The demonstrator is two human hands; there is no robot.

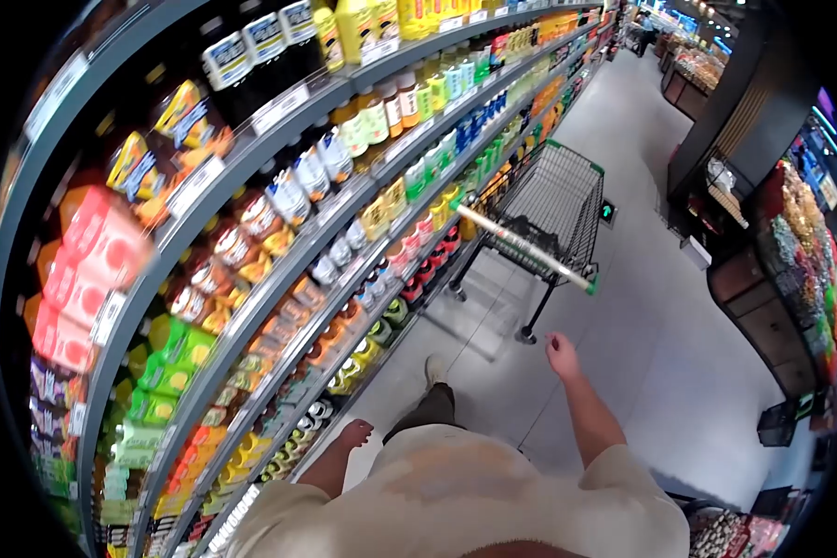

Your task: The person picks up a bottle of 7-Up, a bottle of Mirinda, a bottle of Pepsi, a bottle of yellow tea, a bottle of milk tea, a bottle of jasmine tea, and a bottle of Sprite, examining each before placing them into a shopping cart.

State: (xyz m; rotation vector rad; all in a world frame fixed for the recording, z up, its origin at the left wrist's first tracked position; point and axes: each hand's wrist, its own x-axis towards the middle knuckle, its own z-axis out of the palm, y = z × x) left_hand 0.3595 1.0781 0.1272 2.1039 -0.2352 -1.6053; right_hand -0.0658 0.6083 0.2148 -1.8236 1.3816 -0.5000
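My left hand [355, 433] hangs low beside the lower shelves, empty, its fingers loosely bent and a little apart. Ahead of me on the right, my right hand [556, 354] is raised with the fingers curled in and nothing showing in them. Nearest to it is a wire shopping cart [553, 191] with green corners, standing just beyond, its pale handle bar [523, 244] turned toward me. Neither hand touches the cart. Small cans [318, 409] line the bottom shelf near my left hand.
Long shelves [293, 102] of bottles, cans and pouches run along my left, with pink packs [93, 251] close by. Grey floor [642, 372] stretches ahead. At right stand a dark pillar [730, 102] and a produce-like display [795, 270]. A person [644, 35] is far down the aisle.
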